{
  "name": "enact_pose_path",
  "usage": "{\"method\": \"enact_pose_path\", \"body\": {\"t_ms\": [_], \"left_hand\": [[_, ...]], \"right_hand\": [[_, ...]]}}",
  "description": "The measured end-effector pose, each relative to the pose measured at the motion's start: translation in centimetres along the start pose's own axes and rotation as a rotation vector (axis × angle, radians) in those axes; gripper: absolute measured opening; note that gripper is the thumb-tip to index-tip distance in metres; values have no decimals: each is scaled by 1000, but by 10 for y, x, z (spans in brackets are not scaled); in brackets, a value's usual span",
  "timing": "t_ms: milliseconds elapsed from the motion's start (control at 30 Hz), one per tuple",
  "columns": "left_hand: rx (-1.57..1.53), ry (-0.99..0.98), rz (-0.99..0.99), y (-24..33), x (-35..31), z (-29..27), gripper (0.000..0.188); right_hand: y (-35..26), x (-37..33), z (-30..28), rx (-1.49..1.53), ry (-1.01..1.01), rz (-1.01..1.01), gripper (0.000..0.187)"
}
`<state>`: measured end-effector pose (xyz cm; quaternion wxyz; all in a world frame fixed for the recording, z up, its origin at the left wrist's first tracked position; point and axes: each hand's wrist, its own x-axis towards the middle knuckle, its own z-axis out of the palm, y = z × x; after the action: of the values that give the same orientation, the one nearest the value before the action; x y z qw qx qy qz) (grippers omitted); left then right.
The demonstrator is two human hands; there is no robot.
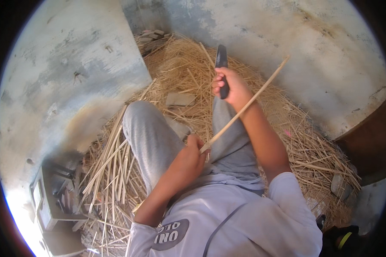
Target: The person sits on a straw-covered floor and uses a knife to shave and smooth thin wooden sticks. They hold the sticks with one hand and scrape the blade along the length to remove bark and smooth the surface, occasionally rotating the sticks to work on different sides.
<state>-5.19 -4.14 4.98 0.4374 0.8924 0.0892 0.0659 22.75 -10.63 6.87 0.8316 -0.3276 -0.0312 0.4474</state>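
My left hand (194,155) is closed round the lower end of a long, pale bamboo strip (268,81), close to my lap. The strip slants up to the right and crosses in front of my right forearm, its far end out past the wrist. My right hand (232,85), fingers wrapped, holds a black cutter knife (221,58) roughly upright above my right knee. Its ribbed upper part sticks out over the fist, and a short end shows below. I cannot make out a blade. Between the two hands there is a gap.
Loose split strips (111,171) lie thickly on the left, with more (317,158) on the right. Fine shavings (186,55) cover the floor ahead, around a flat brick (180,99). Worn walls (73,55) rise close by. A box-like frame (51,205) stands lower left.
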Motion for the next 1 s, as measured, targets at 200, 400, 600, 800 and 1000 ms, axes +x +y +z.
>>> {"method": "enact_pose_path", "body": {"t_ms": [200, 400, 600, 800, 1000], "left_hand": [[200, -154, -95, -17, -25, -17, 30], [-24, -100, 206, -55, -27, -13, 26], [-551, -130, -265, -27, 10, 3, 24], [-657, -163, -188, -34, 65, 50, 20], [-871, -365, -329, -45, 77, 51, 20]], "right_hand": [[-57, -58, -77, -785, 438, -435, 31], [-11, -118, -158, -844, 768, -298, 41], [62, -173, -132, -625, 802, -835, 51], [94, -201, -74, -1681, 386, -610, 41], [78, -201, -80, -1927, 228, -451, 36]]}}
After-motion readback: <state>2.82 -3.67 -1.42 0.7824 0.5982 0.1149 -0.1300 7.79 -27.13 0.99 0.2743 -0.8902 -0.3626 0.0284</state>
